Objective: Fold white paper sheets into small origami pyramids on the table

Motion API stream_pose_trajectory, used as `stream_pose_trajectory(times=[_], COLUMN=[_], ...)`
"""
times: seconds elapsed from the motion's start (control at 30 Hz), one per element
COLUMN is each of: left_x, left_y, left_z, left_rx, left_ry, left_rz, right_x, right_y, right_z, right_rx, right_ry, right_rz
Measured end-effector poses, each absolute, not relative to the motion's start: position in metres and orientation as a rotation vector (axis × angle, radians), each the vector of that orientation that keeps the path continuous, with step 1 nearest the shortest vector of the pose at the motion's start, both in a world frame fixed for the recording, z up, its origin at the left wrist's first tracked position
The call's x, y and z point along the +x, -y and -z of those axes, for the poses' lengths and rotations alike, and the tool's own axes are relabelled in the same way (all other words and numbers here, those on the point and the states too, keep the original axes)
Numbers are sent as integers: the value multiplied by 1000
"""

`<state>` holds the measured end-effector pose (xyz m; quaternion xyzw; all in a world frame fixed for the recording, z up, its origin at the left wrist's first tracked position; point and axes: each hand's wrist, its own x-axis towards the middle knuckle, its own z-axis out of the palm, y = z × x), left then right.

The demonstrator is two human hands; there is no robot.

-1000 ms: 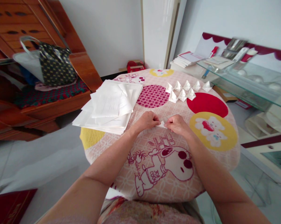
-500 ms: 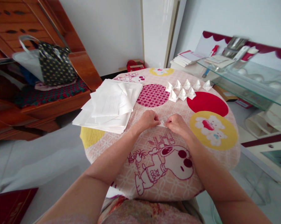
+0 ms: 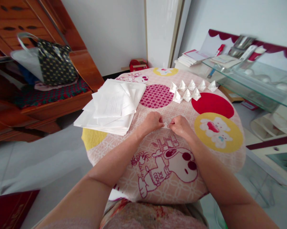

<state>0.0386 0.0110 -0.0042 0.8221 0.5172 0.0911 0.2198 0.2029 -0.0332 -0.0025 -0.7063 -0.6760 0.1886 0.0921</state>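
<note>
Over the middle of the round table, my left hand (image 3: 154, 121) and my right hand (image 3: 179, 125) face each other, fingers pinched. Between them is a small folded white paper (image 3: 166, 125), each hand gripping one side of it. My fingers cover much of its shape. Beyond my right hand stand several white folded paper boats (image 3: 186, 95) in two rows. To the left of my left hand lies a loose stack of white paper sheets (image 3: 107, 105), some with faint print showing through.
A patterned cloth (image 3: 157, 194) covers the table. Close on the right is a glass-topped shelf (image 3: 253, 82) with papers, a cup and metal containers. A wooden bench (image 3: 81, 66) carrying a dotted black bag (image 3: 55, 62) stands at the left.
Both hands keep their pinch on the small folded paper in nearly the same place. The view has shifted very slightly; nothing else has visibly moved.
</note>
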Motion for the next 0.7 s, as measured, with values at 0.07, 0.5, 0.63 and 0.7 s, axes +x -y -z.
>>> stream_pose_trajectory(times=[0.07,0.5,0.63,0.7], left_x=[38,35,33,33], left_y=[-11,-14,-11,-10], left_z=[7,11,14,15], left_rx=[2255,2133,2113,2110], left_ry=[-1395,-1297,-1312,-1327], left_rz=[-312,-367,-422,-424], right_x=[203,211,213,213], right_y=[33,36,36,36], right_z=[4,6,9,9], right_rx=[-2085,-1941,-1895,-1891], right_ry=[1991,1814,1796,1801], right_rz=[-558,-794,-853,-849])
